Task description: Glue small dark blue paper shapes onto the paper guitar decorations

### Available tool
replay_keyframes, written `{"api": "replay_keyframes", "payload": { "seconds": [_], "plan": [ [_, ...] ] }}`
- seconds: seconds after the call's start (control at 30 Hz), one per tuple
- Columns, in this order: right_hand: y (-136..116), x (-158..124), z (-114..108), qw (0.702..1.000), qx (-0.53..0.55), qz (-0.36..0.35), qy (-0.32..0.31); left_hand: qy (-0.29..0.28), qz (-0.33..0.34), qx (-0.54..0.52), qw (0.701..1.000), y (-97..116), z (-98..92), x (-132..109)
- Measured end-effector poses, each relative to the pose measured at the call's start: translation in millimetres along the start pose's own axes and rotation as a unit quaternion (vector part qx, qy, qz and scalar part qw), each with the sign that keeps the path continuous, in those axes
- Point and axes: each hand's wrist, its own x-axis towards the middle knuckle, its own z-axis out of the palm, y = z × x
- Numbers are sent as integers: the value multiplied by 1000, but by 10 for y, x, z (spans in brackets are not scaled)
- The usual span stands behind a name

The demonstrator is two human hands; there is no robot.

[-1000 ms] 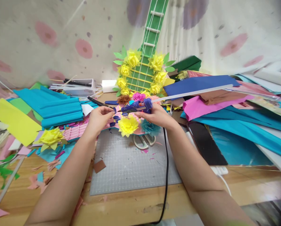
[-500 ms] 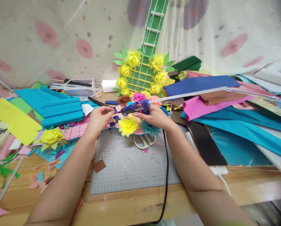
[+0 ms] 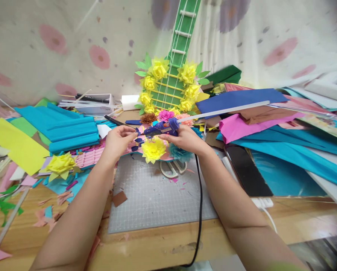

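Note:
My right hand (image 3: 187, 138) is wrapped round a blue hot glue gun (image 3: 168, 127), from whose back a long clear glue stick (image 3: 227, 110) sticks out. The gun's nozzle points left, right by a small dark blue paper leaf (image 3: 138, 131) pinched in the fingertips of my left hand (image 3: 119, 141). Below them lies a pink paper guitar (image 3: 91, 159) with paper flowers on its body. A yellow paper flower (image 3: 154, 149) and a teal paper flower (image 3: 180, 152) sit at its near edge. More dark blue leaves (image 3: 135, 148) show beside my left fingertips.
A green paper guitar (image 3: 168, 92) with yellow flowers stands behind. Scissors (image 3: 170, 170) rest on a grey cutting mat (image 3: 157, 203). Crepe paper (image 3: 72, 130) lies left, more sheets and a phone (image 3: 246, 169) right. The gun's black cord (image 3: 200, 210) hangs over the table's front edge.
Both hands stay almost where they were, with the glue gun's nozzle still close to the blue leaf. The whole view has shifted very slightly.

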Motion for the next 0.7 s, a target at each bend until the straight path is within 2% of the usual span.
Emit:
{"api": "replay_keyframes", "payload": {
  "seconds": [0.4, 0.7],
  "plan": [
    [-52, -8, -34, 999, -31, 34, 0, -10, -19, 10, 1000, 27, -5, -22],
    [-37, 5, -32, 999, -42, 32, 7, -13, -21, 16, 1000, 25, -18, -16]
  ]
}}
